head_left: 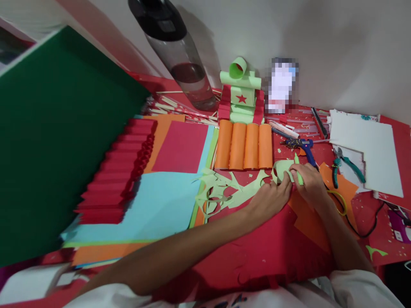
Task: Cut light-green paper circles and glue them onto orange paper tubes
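My right hand (308, 182) is closed around a bright green marker (298, 171), its tip pointing up and away from me. My left hand (271, 197) grips a curled piece of light green paper (282, 167) from the near side, its fingertips close to those of my right hand. Just left of my left hand lie light green paper scraps (221, 192) with cut-out holes. Beyond the hands stands a row of orange paper rolls (238, 145). Behind it rises a green and red paper figure (242, 96) with a red star.
Coloured sheets (167, 192) and a red pleated stack (118, 171) lie left, beside a large green board (64, 128). A water bottle (189, 64) and a phone (281, 85) stand behind. A blue glue gun (306, 147), pliers (349, 167) and white board (382, 149) lie right.
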`<state>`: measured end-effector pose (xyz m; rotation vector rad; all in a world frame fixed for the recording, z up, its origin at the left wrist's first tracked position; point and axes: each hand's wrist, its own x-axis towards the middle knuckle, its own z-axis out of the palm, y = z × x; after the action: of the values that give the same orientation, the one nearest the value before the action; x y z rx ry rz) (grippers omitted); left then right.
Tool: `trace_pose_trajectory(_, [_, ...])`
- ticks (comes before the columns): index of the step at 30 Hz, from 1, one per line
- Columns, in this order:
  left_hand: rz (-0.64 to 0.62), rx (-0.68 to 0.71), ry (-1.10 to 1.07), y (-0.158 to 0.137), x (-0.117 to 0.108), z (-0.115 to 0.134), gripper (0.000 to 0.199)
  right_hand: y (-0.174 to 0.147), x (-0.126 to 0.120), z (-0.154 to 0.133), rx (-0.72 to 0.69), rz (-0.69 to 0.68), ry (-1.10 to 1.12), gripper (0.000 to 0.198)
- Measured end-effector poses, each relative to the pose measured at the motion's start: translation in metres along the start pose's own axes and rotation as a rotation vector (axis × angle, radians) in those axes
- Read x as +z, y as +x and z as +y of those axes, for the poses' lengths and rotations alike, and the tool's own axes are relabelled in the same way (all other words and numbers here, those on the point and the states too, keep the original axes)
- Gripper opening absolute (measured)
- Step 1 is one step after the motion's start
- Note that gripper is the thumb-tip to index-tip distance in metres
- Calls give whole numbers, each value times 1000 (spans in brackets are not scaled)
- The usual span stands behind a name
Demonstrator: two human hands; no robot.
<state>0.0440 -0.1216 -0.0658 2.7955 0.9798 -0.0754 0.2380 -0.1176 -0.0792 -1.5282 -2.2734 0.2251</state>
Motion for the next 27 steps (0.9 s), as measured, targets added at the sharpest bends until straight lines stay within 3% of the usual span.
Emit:
trace_pose_trajectory(6, [-52,-69,-33,8,-7,22,67,1,-5,-1,72,-26,87,29])
trace_pose_trajectory(11, [-49,-64,-5,12,-9,31,54,6,-19,6,136,-88,355,36])
trace_pose_trajectory(15, [-46,-52,47,14,-8,32,45,21,-23,9,177,-181,569,25])
trace_pose_trajectory(20, [-43,-39,94,13,-9,33,41,35,-14,8,251,-207,574,13])
trace_pose_trajectory(27, [-95,-48,105,12,-9,38,42,30,-2,16,257,-181,589,18])
